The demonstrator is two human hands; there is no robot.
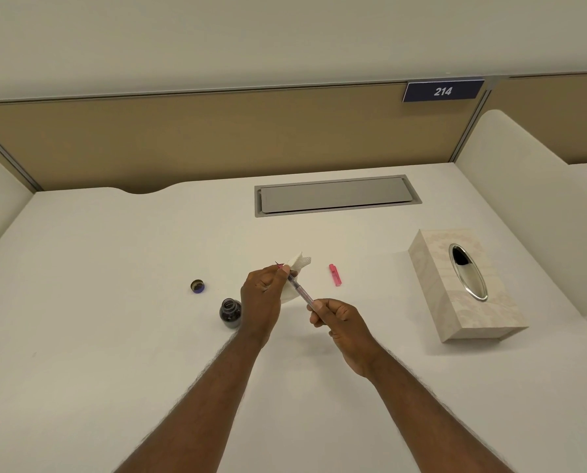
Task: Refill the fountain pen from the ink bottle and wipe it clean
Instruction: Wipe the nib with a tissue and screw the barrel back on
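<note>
On the white table point(114, 268), working from big to small: tissue box point(466, 285) stands well off to the right, its slot showing no sheet. Open ink bottle point(230, 313) sits just left of the left wrist, its cap point(197, 286) lying apart, further left. Pink pen cap point(335, 274) lies right of the hands. Left hand point(261, 295) holds a folded tissue point(297, 268), fingers curled and pinching it round the front section of the fountain pen point(300, 291); the reddish nib pokes out beyond the thumb. Right hand point(336, 317) has its fingers closed round the pen's rear end, barrel slanting up and away toward the left hand. Step looks like the wipe after filling. To do it well, probably: keep the right grip steady, draw the tissue outward along the section toward the nib tip, rotate the barrel between strokes, use a fresh patch each pass. Mind the left forearm, since the uncapped bottle is near enough to knock. Bottle and pen both remain uncapped.
</note>
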